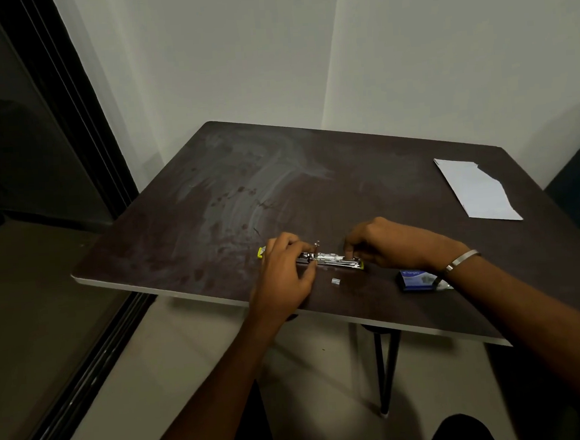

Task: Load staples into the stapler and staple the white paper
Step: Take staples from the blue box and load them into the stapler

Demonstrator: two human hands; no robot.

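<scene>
The chrome metal stapler with yellow-green plastic ends [332, 258] lies flat near the front edge of the dark brown table [211, 197], opened out so its metal staple channel faces up. My left hand [284, 275] rests over the stapler's left part, fingers curled down on it and pressing it to the table; one yellow-green end shows just past my knuckles on the left. My right hand [383, 244] is at the right part of the channel, thumb and forefinger pinched narrowly together at the metal. I cannot tell whether a strip of staples sits between those fingertips.

A small silver block of staples [336, 281] lies loose on the table just in front of the stapler, apart from both hands. The blue cardboard staple box [416, 279] lies to the right of it, partly under my right wrist, which carries a plain silver metal bangle [463, 259].

The white paper sheet with a torn upper edge [475, 189] lies flat at the far right of the table, well apart from the stapler and from both hands.
</scene>
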